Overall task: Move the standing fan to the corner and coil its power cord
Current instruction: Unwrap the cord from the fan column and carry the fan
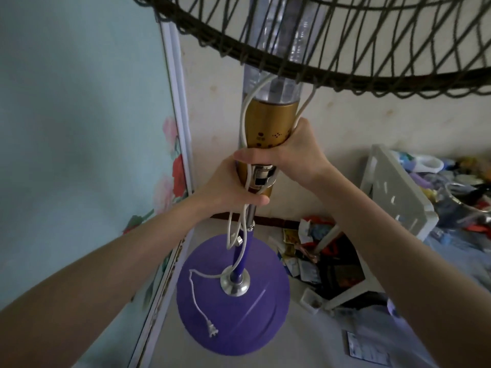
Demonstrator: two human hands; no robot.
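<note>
Head view: nearest, the round purple plastic base (233,296) sits on the floor, white plug (212,333) lying on it. Above, the left hand (228,189) clamps the limp white power cord (243,123) against the gold metal column (268,128); the right hand (297,152) wraps the column higher. Top-heavy, likely. Beyond, the dark wire cage (345,43) nears the wall corner.

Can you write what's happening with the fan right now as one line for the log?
left hand: gripping fan column and cord | right hand: gripping column | plug: lying on purple base | cord: partly looped
</note>
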